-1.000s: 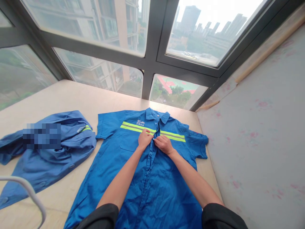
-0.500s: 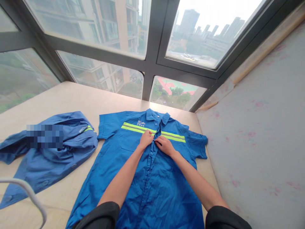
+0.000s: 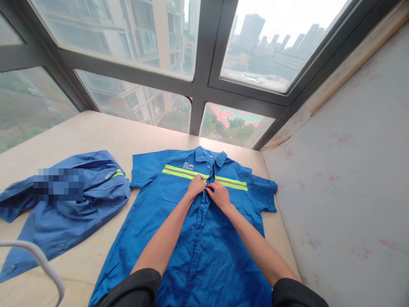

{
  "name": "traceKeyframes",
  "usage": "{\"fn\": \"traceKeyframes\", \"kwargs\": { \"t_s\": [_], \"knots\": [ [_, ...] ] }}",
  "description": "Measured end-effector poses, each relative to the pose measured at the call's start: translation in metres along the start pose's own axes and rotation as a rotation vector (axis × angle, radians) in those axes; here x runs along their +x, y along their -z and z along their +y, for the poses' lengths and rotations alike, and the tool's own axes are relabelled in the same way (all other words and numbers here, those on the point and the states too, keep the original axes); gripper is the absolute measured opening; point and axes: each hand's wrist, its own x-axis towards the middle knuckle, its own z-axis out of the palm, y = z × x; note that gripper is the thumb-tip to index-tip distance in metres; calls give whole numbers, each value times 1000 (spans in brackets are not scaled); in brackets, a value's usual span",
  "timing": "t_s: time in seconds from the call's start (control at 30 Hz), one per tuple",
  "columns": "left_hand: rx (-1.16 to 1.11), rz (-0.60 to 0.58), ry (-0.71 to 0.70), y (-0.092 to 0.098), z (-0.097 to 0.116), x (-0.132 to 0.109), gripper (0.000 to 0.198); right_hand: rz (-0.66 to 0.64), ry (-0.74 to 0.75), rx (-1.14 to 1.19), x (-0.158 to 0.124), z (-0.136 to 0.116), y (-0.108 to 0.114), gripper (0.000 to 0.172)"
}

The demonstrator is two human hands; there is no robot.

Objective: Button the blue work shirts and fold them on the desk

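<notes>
L hand (image 3: pixel 197 185) & R hand (image 3: pixel 220 195): fingers (image 3: pixel 200 179) pinching blue shirt (image 3: pixel 234 251) placket (image 3: pixel 199 219); chest logo (image 3: pixel 188 165) chars too blurry to read.

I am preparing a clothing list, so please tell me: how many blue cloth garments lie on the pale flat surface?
2. A blue short-sleeved cloth shirt lies spread in the middle; a crumpled blue cloth garment lies to its left. More could be hidden underneath.

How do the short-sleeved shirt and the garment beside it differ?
The short-sleeved shirt lies spread out; the garment is bunched. The shirt is deeper blue, the garment paler. The shirt shows a long lime band; the garment, only a short strip. Both lie on the pale surface.
</notes>
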Motion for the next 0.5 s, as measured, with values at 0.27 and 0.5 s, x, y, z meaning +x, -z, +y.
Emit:
{"fn": "traceKeyframes", "kwargs": {
  "t_s": [0.27,0.5],
  "knots": [
    [-3,6,30,3,-1,7,22,48,-165,-155,2,-23,-7,16],
    [-21,48,-49,6,-5,0,23,31,-266,-190,9,-29,-13,12]
  ]
}}
